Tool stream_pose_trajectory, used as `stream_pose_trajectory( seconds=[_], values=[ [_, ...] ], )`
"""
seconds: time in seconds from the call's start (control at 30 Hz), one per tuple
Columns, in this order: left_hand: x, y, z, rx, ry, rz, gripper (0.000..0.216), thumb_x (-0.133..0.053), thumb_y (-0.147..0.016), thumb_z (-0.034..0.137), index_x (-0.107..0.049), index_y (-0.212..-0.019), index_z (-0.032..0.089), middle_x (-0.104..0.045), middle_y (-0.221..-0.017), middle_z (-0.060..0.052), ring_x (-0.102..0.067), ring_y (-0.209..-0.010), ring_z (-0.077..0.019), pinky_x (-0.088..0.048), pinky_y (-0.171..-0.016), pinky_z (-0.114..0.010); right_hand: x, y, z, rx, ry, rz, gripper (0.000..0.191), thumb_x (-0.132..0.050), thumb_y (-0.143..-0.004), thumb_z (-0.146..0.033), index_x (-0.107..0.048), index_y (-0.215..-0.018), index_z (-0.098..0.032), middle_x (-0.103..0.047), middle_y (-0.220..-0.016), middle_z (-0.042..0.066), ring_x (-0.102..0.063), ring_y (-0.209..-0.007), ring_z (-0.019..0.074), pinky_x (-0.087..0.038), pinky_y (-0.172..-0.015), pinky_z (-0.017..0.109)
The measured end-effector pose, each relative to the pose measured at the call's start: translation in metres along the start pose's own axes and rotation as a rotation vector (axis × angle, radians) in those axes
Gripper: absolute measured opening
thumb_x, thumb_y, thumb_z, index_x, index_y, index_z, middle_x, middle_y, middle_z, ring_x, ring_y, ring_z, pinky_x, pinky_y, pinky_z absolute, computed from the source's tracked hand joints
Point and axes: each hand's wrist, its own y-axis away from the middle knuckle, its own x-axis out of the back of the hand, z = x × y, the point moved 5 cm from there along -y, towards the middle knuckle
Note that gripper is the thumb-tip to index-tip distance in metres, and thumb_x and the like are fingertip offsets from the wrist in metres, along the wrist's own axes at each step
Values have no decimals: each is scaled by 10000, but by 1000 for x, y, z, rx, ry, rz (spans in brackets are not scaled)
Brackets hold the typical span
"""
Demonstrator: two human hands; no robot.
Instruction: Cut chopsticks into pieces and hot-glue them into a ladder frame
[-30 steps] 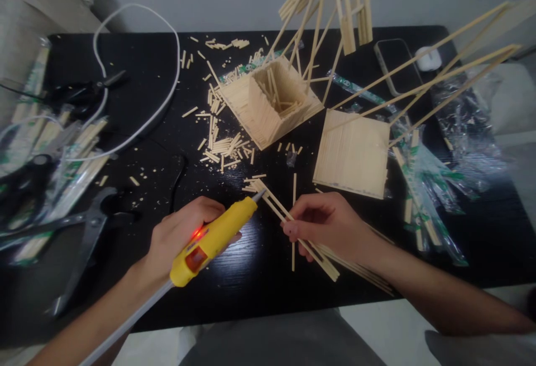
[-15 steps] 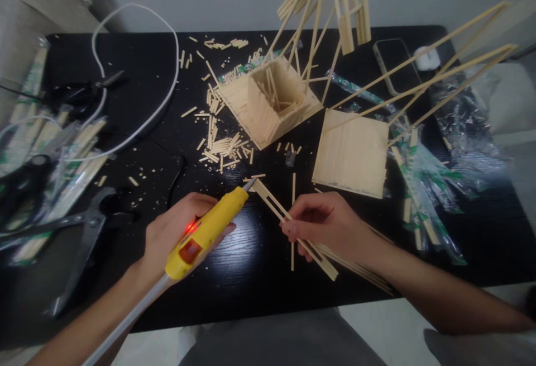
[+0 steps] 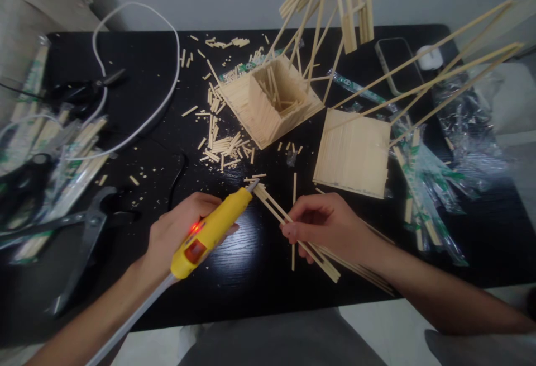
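My left hand (image 3: 184,226) is closed around a yellow hot glue gun (image 3: 218,229) with a red light lit on its side and a pale cord running back along my forearm. The gun's nozzle meets the far end of a narrow frame of wooden sticks (image 3: 276,209); whether it touches or hovers cannot be made out. My right hand (image 3: 322,226) pinches this frame near its middle between thumb and fingers. Under that hand lie a loose stick (image 3: 294,187) and several long sticks (image 3: 372,279).
Behind stands a stick-built box on a square base (image 3: 272,100), with tall sticks rising from it. A flat stick panel (image 3: 354,151) with long slanting sticks is at right. Cut pieces (image 3: 226,145), pliers (image 3: 94,220), wrapped sticks (image 3: 422,204) and a phone (image 3: 397,64) lie around.
The glue gun's tip has shifted very slightly to the right along the frame's far end. Both hands keep their holds, and the whole view has drifted a little.
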Motion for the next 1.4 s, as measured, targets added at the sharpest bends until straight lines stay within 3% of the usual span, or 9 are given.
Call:
stream_pose_trajectory(
  seconds=[0.13, 0.27, 0.47, 0.67, 0.93, 1.23, 1.4],
  values=[
    [-1, 0, 0, -4, -38, -9, 161, -786, -892, 333, -673, -937, 228, -772, -942, -4, -747, -750, -137, -560, -627, -201, 0, 0, 0, -12, 12, 5, 327, -972, -696, -394, -746, -764, -167, -706, -628, -30, -652, -467, 99, -554, -409, 179],
    [-7, 1, 5, -46, 70, -105, 127, -776, -888, 204, -670, -957, 217, -777, -944, -22, -754, -764, -138, -578, -655, -199, 0, 0, 0, -10, 7, 11, 343, -977, -685, -405, -744, -763, -166, -702, -628, -30, -650, -469, 99, -546, -409, 175],
    [0, 2, -1, 7, 5, -5, 173, -808, -861, 220, -674, -971, 220, -772, -978, -14, -754, -798, -142, -578, -675, -200, 0, 0, 0, -5, 8, 17, 352, -977, -684, -411, -744, -762, -159, -703, -634, -22, -649, -470, 98, -540, -405, 170],
    [-9, 2, 3, -89, 85, -155, 153, -792, -893, 253, -668, -970, 208, -767, -947, -23, -744, -762, -129, -567, -655, -200, 1, -1, -1, 6, -9, 11, 315, -976, -701, -370, -749, -772, -164, -707, -630, -27, -664, -481, 99, -553, -424, 167],
    [5, 1, -1, 89, -79, 85, 168, -732, -945, 391, -657, -989, 246, -744, -989, -5, -732, -823, -152, -558, -692, -262, 2, -1, 0, 11, -27, -17, 268, -957, -735, -342, -770, -810, -166, -732, -681, -14, -682, -500, 102, -572, -438, 170],
    [8, -1, -4, 82, -148, 77, 220, -736, -924, 449, -632, -983, 263, -749, -977, 16, -750, -829, -163, -578, -681, -271, 0, -4, -1, 7, -53, -8, 316, -921, -784, -368, -762, -971, -169, -730, -685, -26, -671, -474, 94, -539, -440, 165],
    [6, -1, 0, 29, -116, 73, 223, -729, -934, 434, -627, -1021, 255, -745, -976, -11, -749, -811, -173, -572, -644, -289, -1, -5, -3, 49, -87, -11, 310, -915, -800, -336, -694, -957, -187, -748, -695, -35, -682, -507, 83, -541, -489, 154]
  ],
)
